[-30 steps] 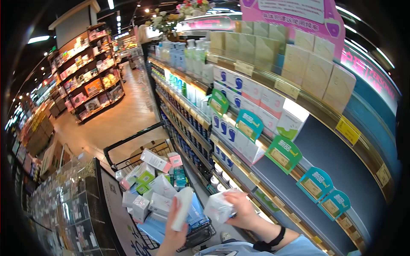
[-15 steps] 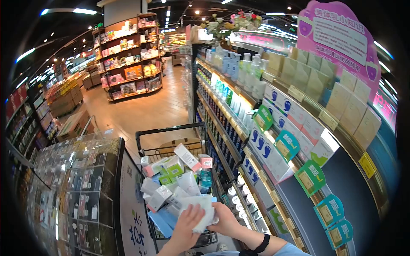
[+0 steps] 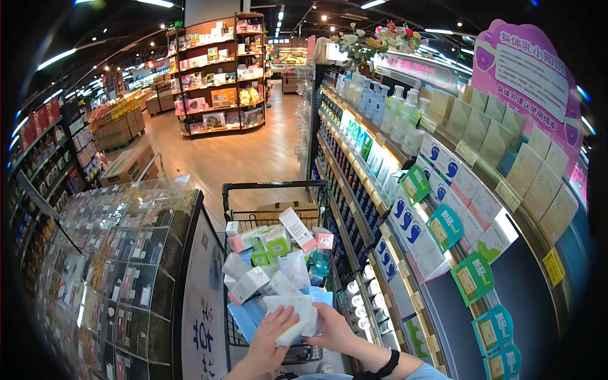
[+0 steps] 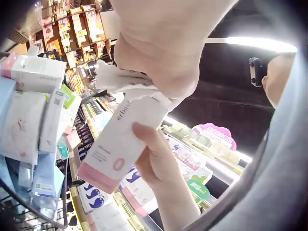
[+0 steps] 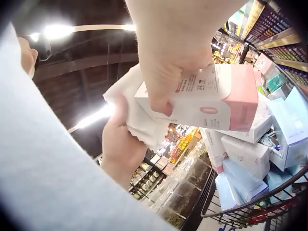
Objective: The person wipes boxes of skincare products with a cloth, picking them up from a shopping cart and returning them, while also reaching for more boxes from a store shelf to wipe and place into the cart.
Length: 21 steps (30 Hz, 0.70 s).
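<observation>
Above the cart, my right hand [image 3: 335, 329] grips a white box with a pink end [image 5: 202, 98], thumb on one face and fingers round the other side. My left hand [image 3: 272, 335] holds a white cloth [image 3: 296, 316] flat against the box, fingers fairly straight. In the left wrist view the cloth [image 4: 120, 79] lies between the left hand [image 4: 156, 48] and the box [image 4: 122, 144]. The right wrist view shows the cloth [image 5: 139, 110] over the box's other end, with the left hand [image 5: 120, 144] behind it.
A shopping cart [image 3: 275, 185] full of small boxes and packets stands below the hands. Lit shelves [image 3: 354, 183] with bottles and boxes run along the right. A clear-bin display [image 3: 126, 272] stands close on the left, and a product rack [image 3: 218, 76] farther ahead.
The left hand and cloth have come onto the box, which the right hand held apart a second ago. The head view has turned, so the cart and shelves appear farther right.
</observation>
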{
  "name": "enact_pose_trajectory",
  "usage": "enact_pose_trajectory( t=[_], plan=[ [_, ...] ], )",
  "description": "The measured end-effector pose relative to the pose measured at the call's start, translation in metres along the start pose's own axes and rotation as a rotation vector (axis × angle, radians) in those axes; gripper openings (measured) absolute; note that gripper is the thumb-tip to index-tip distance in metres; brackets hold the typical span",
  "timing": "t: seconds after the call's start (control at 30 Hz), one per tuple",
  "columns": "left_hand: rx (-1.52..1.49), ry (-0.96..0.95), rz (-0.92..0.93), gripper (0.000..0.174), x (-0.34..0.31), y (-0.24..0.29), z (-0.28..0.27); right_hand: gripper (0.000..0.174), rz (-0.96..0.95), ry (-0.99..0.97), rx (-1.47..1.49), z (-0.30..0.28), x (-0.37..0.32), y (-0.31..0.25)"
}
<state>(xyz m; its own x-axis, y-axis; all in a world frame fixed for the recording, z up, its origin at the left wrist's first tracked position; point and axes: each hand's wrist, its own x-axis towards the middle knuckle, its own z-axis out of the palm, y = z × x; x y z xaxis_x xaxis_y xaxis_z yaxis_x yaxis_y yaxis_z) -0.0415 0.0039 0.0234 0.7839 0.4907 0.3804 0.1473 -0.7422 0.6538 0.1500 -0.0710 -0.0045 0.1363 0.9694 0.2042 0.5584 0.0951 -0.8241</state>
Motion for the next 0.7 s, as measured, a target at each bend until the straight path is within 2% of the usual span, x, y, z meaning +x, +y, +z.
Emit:
enact_pose_trajectory(
  t=[0.07, 0.2, 0.27, 0.3, 0.37, 0.43, 0.5, 0.57, 0.63, 0.67, 0.7],
  plan=[
    [-0.13, 0.06, -0.007, 0.045, -0.006, -0.009, 0.001, 0.07, 0.077, 0.026, 0.148, -0.001, 0.001, 0.001],
    [-0.298, 0.142, -0.043, 0.042, -0.01, -0.016, 0.018, 0.07, 0.082, 0.03, 0.2, 0.002, 0.001, -0.003],
    [-1.17, 0.293, -0.569, 0.046, -0.009, -0.025, 0.03, 0.071, 0.106, -0.088, 0.282, -0.001, 0.0, -0.015],
    [-1.172, 0.295, -0.57, 0.046, -0.008, -0.028, 0.034, 0.071, 0.107, -0.091, 0.28, 0.001, 0.0, -0.012],
    [-1.342, 0.256, -0.523, 0.058, -0.006, -0.032, 0.041, 0.071, 0.046, 0.038, 0.427, 0.005, 0.0, -0.002],
    [-1.265, 0.243, -0.582, 0.055, -0.01, -0.037, 0.057, 0.073, 0.035, 0.085, 0.51, -0.009, 0.005, -0.017],
    [-1.03, 0.078, -0.587, 0.056, -0.012, -0.04, 0.063, 0.075, 0.022, 0.142, 0.599, -0.024, 0.007, -0.032],
    [-1.101, 0.109, -0.636, 0.054, -0.008, -0.037, 0.066, 0.075, -0.032, 0.145, 0.64, -0.033, 0.006, -0.039],
    [-1.537, 0.183, -0.962, 0.051, 0.002, -0.029, 0.057, 0.076, -0.019, 0.145, 0.656, -0.03, 0.002, -0.042],
    [-1.54, 0.183, -0.965, 0.051, 0.004, -0.031, 0.054, 0.077, -0.07, 0.15, 0.625, -0.025, 0.0, -0.042],
    [-1.715, 0.08, -0.917, 0.052, 0.004, -0.036, 0.049, 0.078, -0.123, 0.152, 0.593, -0.019, -0.003, -0.041]
  ],
)
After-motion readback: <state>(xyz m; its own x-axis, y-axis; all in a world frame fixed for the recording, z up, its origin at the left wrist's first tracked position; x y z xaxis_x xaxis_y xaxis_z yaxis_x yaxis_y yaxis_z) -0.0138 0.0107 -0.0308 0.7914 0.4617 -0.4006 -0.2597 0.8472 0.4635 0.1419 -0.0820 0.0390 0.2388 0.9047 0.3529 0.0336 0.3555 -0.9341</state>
